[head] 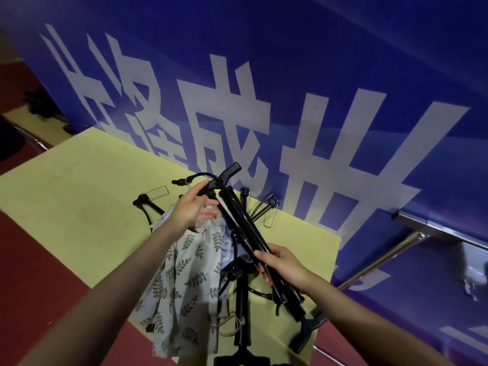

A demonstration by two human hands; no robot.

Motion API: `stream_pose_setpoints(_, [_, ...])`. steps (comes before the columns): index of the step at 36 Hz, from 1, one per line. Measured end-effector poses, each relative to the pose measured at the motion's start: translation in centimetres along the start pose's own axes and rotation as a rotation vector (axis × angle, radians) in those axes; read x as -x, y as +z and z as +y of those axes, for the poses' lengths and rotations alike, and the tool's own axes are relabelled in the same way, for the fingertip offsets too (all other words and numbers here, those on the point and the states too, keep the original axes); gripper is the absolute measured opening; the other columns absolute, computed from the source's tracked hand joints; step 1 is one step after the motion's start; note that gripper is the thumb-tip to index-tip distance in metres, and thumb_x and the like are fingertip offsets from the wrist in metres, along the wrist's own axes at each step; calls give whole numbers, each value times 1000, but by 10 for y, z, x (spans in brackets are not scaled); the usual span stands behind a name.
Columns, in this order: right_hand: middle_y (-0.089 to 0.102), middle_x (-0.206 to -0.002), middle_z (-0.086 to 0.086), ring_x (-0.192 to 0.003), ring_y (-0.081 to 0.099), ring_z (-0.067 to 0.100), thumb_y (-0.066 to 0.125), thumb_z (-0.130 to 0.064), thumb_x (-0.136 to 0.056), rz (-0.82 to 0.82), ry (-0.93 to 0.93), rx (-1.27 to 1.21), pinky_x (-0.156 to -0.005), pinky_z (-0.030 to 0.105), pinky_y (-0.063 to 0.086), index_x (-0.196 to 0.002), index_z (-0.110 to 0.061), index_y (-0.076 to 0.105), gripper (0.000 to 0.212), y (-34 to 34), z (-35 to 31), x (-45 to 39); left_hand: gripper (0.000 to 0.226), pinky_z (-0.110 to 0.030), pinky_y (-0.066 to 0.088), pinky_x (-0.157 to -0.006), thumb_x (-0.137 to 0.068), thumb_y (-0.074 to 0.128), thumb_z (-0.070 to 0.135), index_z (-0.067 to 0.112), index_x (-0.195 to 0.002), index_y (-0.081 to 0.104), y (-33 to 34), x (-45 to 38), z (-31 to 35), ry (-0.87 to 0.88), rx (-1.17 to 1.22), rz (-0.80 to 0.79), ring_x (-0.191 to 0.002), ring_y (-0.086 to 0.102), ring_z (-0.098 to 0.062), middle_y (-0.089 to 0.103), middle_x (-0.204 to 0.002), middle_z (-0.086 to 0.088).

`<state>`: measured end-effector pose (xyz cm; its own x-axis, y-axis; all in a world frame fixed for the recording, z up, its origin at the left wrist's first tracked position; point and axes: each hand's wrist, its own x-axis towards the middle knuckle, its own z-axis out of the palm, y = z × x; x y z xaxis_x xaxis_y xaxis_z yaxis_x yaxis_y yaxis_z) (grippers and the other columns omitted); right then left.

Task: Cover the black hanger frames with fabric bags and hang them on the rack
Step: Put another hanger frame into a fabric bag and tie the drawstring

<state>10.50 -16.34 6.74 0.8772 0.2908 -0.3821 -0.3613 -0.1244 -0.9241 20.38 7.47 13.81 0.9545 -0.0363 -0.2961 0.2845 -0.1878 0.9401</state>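
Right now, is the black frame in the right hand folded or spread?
Folded. The black frame has its bars lying parallel in one tight bundle, gripped low by the right hand.

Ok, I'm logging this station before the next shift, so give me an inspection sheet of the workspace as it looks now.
Surface: yellow-green table set against a blue banner wall.
Job's things: leaf-print fabric bag hanging over a frame at the black rack; folded black hanger frame held up over the table.
Clutter: loose black frames with wire clips lying at the table's far edge.
Grippers: left hand pinches the bag's hook at the top; right hand grips the folded frame's lower end.
Cables: thin cord dangling near the rack's pole.
Surroundings: blue banner with white lettering, red floor, metal rail at right.
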Motion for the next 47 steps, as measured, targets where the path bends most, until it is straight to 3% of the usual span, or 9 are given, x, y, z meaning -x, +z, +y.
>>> stream_pose_setpoints(6, [64, -72, 3, -62, 62, 13, 61, -26, -94, 79, 29, 107, -68, 27, 49, -84, -11, 62, 18, 2, -16, -24, 29, -44, 53, -84, -99, 43, 14, 28, -95, 69, -44, 1, -38, 58, -368, 170, -87, 66, -29, 69, -95, -1])
stream_pose_setpoints(10, [63, -75, 4, -66, 60, 16, 63, -33, -92, 106, 22, 161, -70, 30, 46, -82, -14, 63, 21, 7, -22, -38, 25, -45, 55, -77, -100, 47, 17, 25, -94, 70, -58, -3, -67, -33, -449, 166, -77, 68, -32, 70, -102, -6])
stream_pose_setpoints(15, [65, -73, -4, -66, 61, 10, 63, -29, -93, 163, -56, 161, -69, 26, 48, -83, -23, 67, 12, 17, -37, -54, 27, -30, 56, -59, -101, 47, 19, 13, -123, 62, -61, -17, -82, -192, -358, 56, -62, 65, -20, 68, -81, -8])
stream_pose_setpoints(19, [64, -65, -7, -60, 59, 7, 59, -31, -95, 139, -71, 172, -64, 22, 46, -76, -21, 63, 21, 17, -51, -66, 37, -33, 55, -79, -103, 41, 28, 22, -139, 48, -51, -24, -82, -141, -665, -159, -92, 68, -24, 62, -123, -6])
stream_pose_setpoints(21, [63, -64, -6, -57, 59, 6, 59, -28, -96, 132, -84, 154, -63, 20, 46, -76, -19, 63, 22, 17, -55, -71, 32, -31, 47, -88, -104, 39, 27, 17, -129, 56, -46, -28, -83, -115, -780, -249, -100, 63, -23, 62, -120, -4])
stream_pose_setpoints(25, [65, -71, -2, -60, 61, 5, 57, -27, -96, 146, -89, 173, -62, 15, 47, -81, -18, 63, 19, 14, -58, -82, 21, -33, 51, -78, -99, 48, 22, 17, -83, 60, -45, -40, -100, -171, -761, -282, -77, 65, -23, 62, -72, 2])
stream_pose_setpoints(35, [66, -81, -10, -74, 62, -1, 56, -40, -95, 107, -85, 347, -75, 27, 48, -98, -26, 60, 15, 26, -49, -101, 37, -33, 43, -60, -97, 55, 31, 4, -72, 56, -38, -23, -115, -188, -299, 144, -56, 53, -23, 56, -61, -14])
stream_pose_setpoints(40, [72, -91, -4, -88, 69, 14, 58, -47, -89, 137, -110, 334, -88, 42, 53, -101, -30, 61, 21, 36, -55, -106, 30, -32, 48, -54, -94, 61, 15, 8, -67, 48, -35, -16, -121, -381, -229, 169, -50, 53, -21, 52, -47, -3])
stream_pose_setpoints(47, [71, -89, -1, -85, 68, 16, 53, -66, -77, 185, -130, 350, -85, 46, 53, -97, -32, 60, 41, 39, -57, -104, 24, -35, 54, -56, -92, 63, 19, 5, -75, 54, -37, -8, -116, -484, -152, 199, -58, 60, -25, 61, -66, -15])
